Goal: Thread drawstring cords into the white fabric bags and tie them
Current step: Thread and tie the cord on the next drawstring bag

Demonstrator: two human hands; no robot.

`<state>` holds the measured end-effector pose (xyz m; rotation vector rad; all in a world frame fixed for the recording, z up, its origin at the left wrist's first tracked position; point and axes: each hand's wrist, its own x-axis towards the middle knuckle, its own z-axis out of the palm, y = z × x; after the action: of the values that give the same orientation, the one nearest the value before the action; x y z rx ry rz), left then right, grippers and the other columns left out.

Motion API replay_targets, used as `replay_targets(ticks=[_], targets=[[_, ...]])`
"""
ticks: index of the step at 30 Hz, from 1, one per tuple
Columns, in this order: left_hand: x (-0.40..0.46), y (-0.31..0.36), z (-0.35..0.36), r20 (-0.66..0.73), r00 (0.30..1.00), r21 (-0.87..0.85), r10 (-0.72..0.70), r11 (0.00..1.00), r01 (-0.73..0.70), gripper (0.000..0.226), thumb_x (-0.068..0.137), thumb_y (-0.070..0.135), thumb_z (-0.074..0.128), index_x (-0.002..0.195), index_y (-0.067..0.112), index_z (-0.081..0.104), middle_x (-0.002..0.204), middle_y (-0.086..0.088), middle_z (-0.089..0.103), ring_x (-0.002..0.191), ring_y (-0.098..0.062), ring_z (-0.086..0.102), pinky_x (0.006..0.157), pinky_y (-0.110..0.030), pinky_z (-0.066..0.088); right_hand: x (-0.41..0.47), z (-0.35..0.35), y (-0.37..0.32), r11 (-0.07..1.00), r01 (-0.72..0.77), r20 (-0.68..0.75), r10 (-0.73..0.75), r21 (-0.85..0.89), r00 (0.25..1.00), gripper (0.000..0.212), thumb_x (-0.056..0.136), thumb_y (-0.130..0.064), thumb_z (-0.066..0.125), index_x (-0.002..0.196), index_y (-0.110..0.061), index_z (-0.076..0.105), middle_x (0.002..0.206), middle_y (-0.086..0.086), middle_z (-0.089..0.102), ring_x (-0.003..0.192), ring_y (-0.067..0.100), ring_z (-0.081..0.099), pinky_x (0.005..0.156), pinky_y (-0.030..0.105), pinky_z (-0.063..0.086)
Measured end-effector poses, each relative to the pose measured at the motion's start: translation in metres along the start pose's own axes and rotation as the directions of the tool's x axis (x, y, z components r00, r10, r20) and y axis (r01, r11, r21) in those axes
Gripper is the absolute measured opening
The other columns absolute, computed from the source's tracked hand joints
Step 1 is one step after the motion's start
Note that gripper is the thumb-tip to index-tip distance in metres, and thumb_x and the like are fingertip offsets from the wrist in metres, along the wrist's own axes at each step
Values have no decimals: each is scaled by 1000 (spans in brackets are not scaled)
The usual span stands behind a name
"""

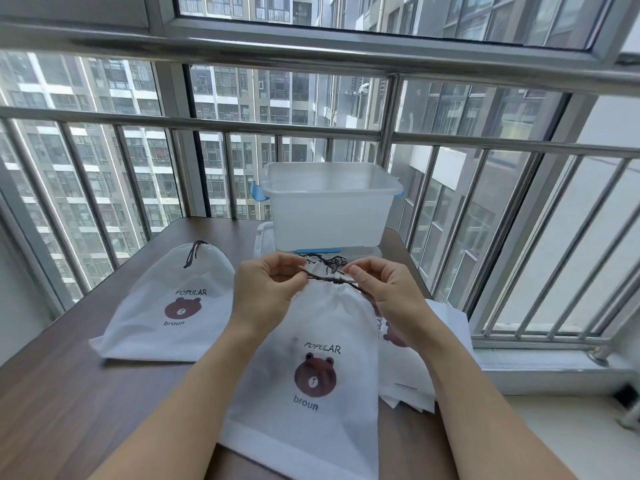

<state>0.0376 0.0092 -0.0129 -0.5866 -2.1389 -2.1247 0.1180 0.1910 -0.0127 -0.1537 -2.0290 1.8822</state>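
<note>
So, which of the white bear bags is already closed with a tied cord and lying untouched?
The bag on the left: its top is gathered, its knotted cord lies loose. The middle bag is still being tied.

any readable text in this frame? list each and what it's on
"POPULAR" and "broun": left bag, above and below the bear print.
"POPULAR" and "broun": middle bag, same layout.
Right bags: a few letters beside the right hand, mostly hidden, not readable.
Bin: no text visible.
</note>
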Motion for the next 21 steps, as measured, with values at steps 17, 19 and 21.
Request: replay_targets(ticks=[17, 19, 21], targets=[[1, 0, 2, -19, 998, -121, -54, 991, 51, 18, 82, -4, 74, 86, 13, 75, 83, -3, 77, 79, -17, 72, 76, -25, 57, -12, -6, -10, 968, -154, 37, 164, -197, 986, 15, 80, -19, 86, 92, -14, 78, 57, -2, 40, 46, 10, 32, 42, 17, 24], [1, -1, -3, 118, 993, -6, -9, 1000, 10, 23, 80, 15, 79, 102, 20, 72, 100, 6, 75, 94, -8, 71, 85, -25, 55, -11, 0, -9, 990, -99, 17, 101, -105, 995, 13, 81, -13, 84, 93, -12, 79, 63, 6, 52, 50, 7, 44, 47, 16, 34], [1, -2, -8, 250, 968, 161, -7, 986, -34, 53, 70, 39, 86, 117, 30, 64, 114, 15, 68, 104, 0, 64, 90, -20, 51, -9, 7, -5, 997, -37, 24, 36, 64, 999, 16, 77, -15, 86, 92, -12, 80, 77, 15, 65, 68, 13, 58, 63, 18, 45]])
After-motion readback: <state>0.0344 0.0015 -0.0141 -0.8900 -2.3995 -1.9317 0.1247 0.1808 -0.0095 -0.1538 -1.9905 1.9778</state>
